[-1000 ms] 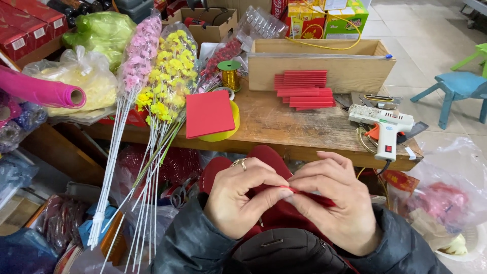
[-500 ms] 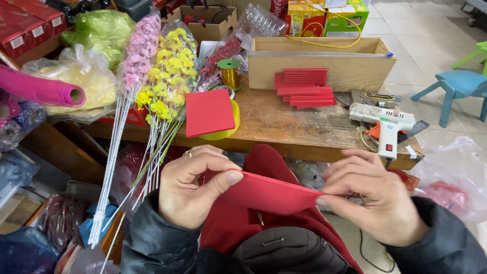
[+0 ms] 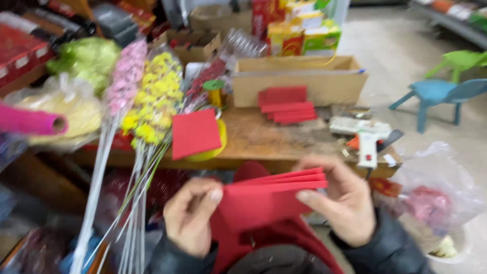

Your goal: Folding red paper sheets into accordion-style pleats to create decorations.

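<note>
A folded red paper sheet is held up between both hands in front of my lap. My left hand pinches its left edge with thumb and forefinger. My right hand grips its right end, where the pleated layers fan out. A stack of folded red papers lies on the wooden table beyond. A red square pad rests on a yellow roll near the table's front edge. The picture is blurred by motion.
A white glue gun lies at the table's right end. Bunches of pink and yellow artificial flowers lean at the left. A wooden box, a gold wire spool, a blue stool and plastic bags surround the table.
The hands were close together creasing the paper, then spread apart and opened it out. Now the paper is raised and its right end shows several layers. The view has shifted and blurred.
</note>
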